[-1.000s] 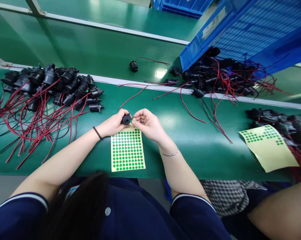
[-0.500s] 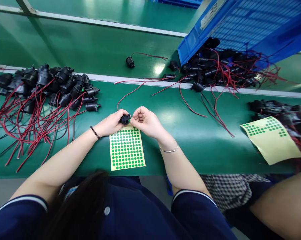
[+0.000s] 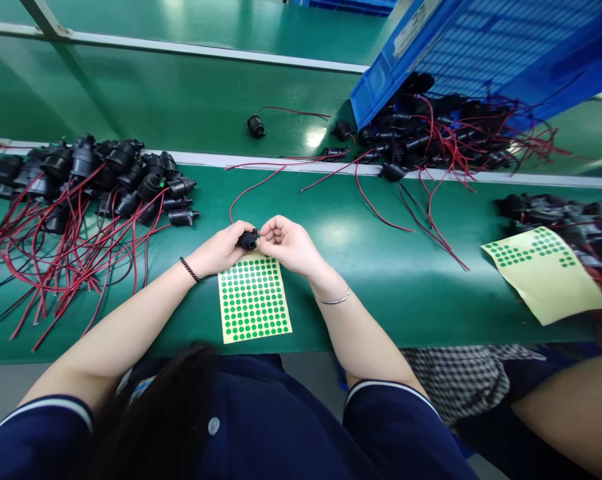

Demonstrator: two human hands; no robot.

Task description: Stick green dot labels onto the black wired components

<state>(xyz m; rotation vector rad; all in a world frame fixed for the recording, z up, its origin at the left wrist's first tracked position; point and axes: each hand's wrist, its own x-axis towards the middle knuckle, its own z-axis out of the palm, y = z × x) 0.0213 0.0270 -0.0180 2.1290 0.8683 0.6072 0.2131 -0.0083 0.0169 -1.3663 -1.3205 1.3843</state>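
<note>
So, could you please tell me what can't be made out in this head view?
- Black part: mostly hidden by left hand and right hand; too small to tell any dot on it.
- Blue crate: cut off by the top edge.
- Right sheet: owner out of frame.

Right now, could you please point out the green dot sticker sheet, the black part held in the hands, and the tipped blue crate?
green dot sticker sheet (image 3: 253,300): head view, sheet's middle.
black part (image 3: 248,240): head view, its body.
blue crate (image 3: 381,87): head view, lower rim.
</note>
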